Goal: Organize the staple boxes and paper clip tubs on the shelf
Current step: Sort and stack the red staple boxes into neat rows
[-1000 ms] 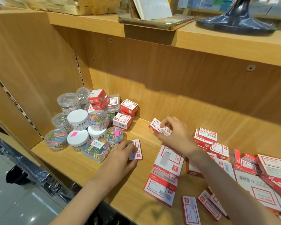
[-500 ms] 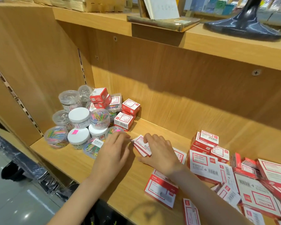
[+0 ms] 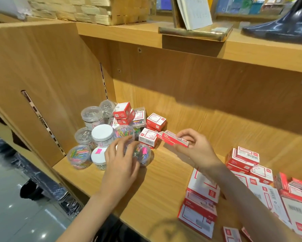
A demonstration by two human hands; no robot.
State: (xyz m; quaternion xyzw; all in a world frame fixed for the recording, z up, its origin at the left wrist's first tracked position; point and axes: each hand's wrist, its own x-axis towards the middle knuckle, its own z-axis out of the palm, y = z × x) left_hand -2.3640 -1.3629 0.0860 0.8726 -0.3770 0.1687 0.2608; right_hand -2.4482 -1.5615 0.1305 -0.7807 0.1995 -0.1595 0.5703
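My right hand (image 3: 194,148) grips a thin stack of small red-and-white staple boxes (image 3: 173,140) and holds it just right of a staple box (image 3: 148,137) lying by the tubs. My left hand (image 3: 121,158) rests with spread fingers on the front paper clip tubs, touching a clear tub of coloured clips (image 3: 143,155); I cannot tell if it grips one. More tubs cluster in the shelf's left corner, among them a white-lidded tub (image 3: 102,135) and a clear tub of pastel clips (image 3: 79,157). Small staple boxes (image 3: 122,110) lie jumbled on top of the tubs.
Larger red-and-white staple boxes (image 3: 201,194) lie flat at the front right, and more small boxes (image 3: 245,158) are piled at the right. The wooden shelf board (image 3: 157,186) ends at a left side wall (image 3: 42,81). An upper shelf (image 3: 181,41) overhangs.
My right hand lifted the thin staple boxes off the shelf board and carried them left-back toward the tubs. My left hand slid left onto the front tubs. The view moved closer.
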